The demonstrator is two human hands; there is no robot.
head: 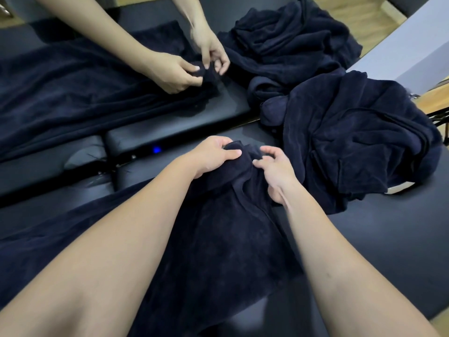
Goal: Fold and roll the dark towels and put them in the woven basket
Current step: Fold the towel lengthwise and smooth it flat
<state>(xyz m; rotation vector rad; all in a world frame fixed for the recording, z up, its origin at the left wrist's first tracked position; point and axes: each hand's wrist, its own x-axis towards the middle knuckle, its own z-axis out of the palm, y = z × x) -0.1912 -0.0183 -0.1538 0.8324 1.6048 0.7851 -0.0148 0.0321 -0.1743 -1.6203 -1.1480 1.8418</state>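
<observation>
A dark navy towel [218,239] lies stretched along the black padded table [376,239] in front of me. My left hand [211,156] grips its bunched far end, thumb on top of the fabric. My right hand [277,171] pinches the same end just to the right, fingers curled into the cloth. The woven basket is not in view.
A heap of crumpled dark towels [352,142] lies to the right, another pile [291,42] behind it. Across a second padded table [170,132], another person's two hands [189,66] work the end of a long dark towel [73,88]. A blue light [156,149] glows between the tables.
</observation>
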